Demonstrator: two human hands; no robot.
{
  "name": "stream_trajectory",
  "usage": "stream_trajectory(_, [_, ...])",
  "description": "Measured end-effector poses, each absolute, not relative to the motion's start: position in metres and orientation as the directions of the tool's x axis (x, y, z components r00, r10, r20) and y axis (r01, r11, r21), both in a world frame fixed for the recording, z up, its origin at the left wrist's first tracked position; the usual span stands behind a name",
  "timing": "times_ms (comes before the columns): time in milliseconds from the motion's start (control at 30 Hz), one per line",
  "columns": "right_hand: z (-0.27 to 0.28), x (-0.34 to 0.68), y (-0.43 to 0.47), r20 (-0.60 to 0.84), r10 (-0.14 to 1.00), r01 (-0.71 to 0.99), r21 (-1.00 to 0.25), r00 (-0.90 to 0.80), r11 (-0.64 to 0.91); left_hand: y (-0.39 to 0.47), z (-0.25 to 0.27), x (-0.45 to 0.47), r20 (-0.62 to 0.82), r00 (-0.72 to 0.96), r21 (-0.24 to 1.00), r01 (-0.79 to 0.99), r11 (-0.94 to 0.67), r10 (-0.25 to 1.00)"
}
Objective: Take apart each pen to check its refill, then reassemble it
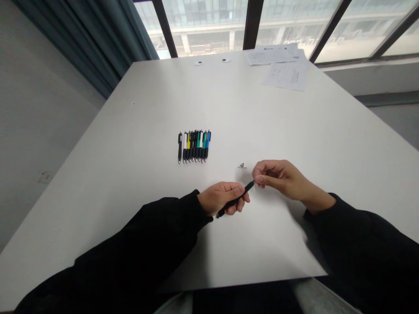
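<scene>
A black pen (236, 200) lies slantwise in my left hand (224, 196), whose thumb and fingers are closed round its barrel. At the pen's upper right end, my right hand (278, 178) pinches its thin end between thumb and fingertips, and the fingertips hide the detail there. Just beyond the hands, small metal pen parts (242, 165) rest on the white table (157, 174). Farther left stands a side-by-side row of several click pens (197, 146) in black, white, yellow, green and blue, with a black pen (180, 147) slightly apart at the row's left end.
Printed papers (284, 69) lie at the table's far right corner by the window (209, 26). Two small white oval pieces with dark spots (226, 60) sit near the far edge. A dark curtain (131, 35) hangs at the left, past the table's edge.
</scene>
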State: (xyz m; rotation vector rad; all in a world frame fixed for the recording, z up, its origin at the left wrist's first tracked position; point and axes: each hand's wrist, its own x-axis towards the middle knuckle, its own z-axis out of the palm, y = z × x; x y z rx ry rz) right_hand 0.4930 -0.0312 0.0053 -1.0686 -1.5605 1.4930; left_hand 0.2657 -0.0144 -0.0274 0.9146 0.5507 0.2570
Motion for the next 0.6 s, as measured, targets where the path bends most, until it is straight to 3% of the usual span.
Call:
stream_trajectory(233, [0.0068, 0.4868, -0.0342, -0.075, 0.923, 0.165, -0.986, -0.378, -0.013, -0.0171, -0.0304, 0.2669, -0.34, 0.797, 0.806, -0.026, 0.591, 0.499])
stream_trajectory(600, [0.0086, 0.4838, -0.0354, -0.053, 0.944, 0.13, -0.991, -0.326, -0.011, -0.0152, -0.0254, 0.2686, -0.277, 0.801, 0.816, -0.095, 0.57, 0.53])
